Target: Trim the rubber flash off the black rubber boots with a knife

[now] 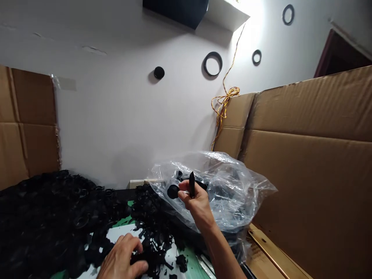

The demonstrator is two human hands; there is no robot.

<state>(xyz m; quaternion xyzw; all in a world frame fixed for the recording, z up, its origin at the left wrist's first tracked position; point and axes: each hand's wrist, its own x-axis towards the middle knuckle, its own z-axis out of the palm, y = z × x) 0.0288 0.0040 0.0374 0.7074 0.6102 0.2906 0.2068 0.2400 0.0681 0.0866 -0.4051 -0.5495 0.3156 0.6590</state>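
Observation:
My right hand is raised over the mouth of a clear plastic bag. Its thumb and index finger are at the edge of a small round black cap, and a dark pen-shaped tool sticks up between the fingers. Lower down, my left hand rests among black scraps, thumb and fingers apart. Dark material shows in that gap, but I cannot make out its shape. Inside the bag, more black pieces show partly through the plastic.
A large heap of black ring-like parts fills the left. White sheet and green surface show under the scraps. Cardboard panels stand on both sides. A yellow-orange twisted cord hangs by the wall, where black rings are fixed.

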